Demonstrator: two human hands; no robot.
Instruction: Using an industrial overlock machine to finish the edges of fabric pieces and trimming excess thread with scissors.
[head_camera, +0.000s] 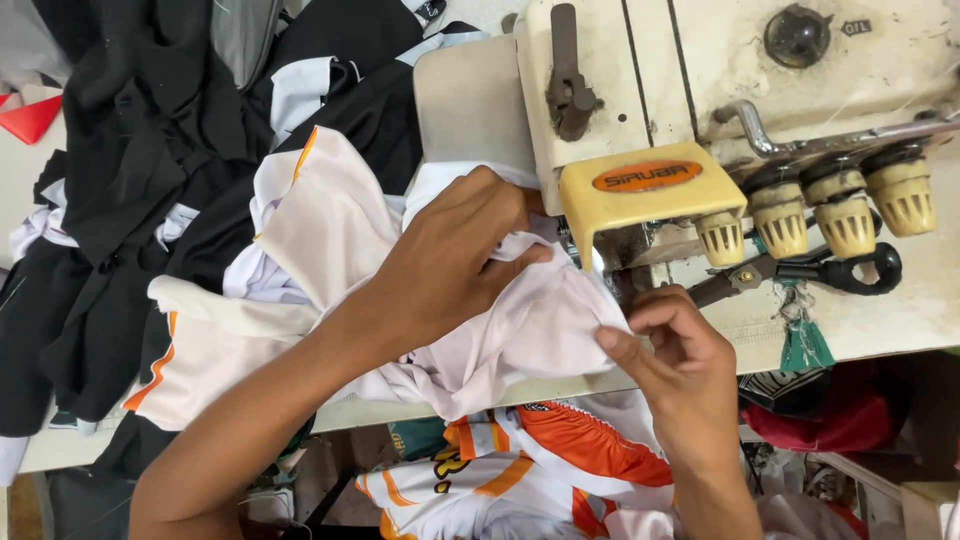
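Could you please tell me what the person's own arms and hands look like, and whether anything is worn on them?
Both forearms are bare, with no sleeve in view. The left hand and the right hand wear no gloves, rings, watch or bracelet. The fingernails are short and unpainted.

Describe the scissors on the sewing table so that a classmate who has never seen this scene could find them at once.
Start at the big cream sewing machine and find its row of ribbed yellow knobs. Just below them, the scissors lie flat on the table, beyond the right hand. They alone have black loop handles and dark metal blades.
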